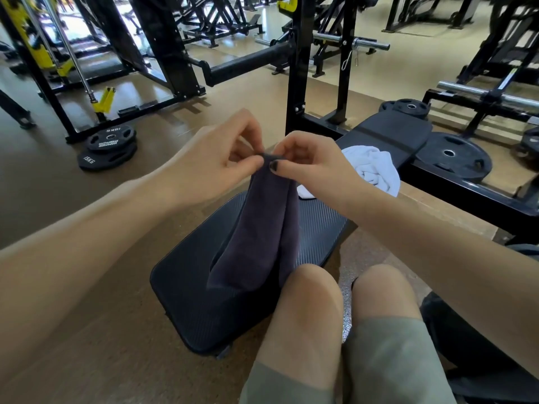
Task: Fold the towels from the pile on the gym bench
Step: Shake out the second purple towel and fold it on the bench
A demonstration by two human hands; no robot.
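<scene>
Two hands, left hand and right hand, pinch the dark towel mid-frame, folding just begun; white towel waits crumpled on the worktop.

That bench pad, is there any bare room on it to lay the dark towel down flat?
Yes. The bench pad is bare to the right of the hanging dark grey towel, and near its front-left corner, ahead of the knees. The far end is crowded: the white towel pile sits there. Both the left hand and right hand pinch the towel's top edge.
</scene>
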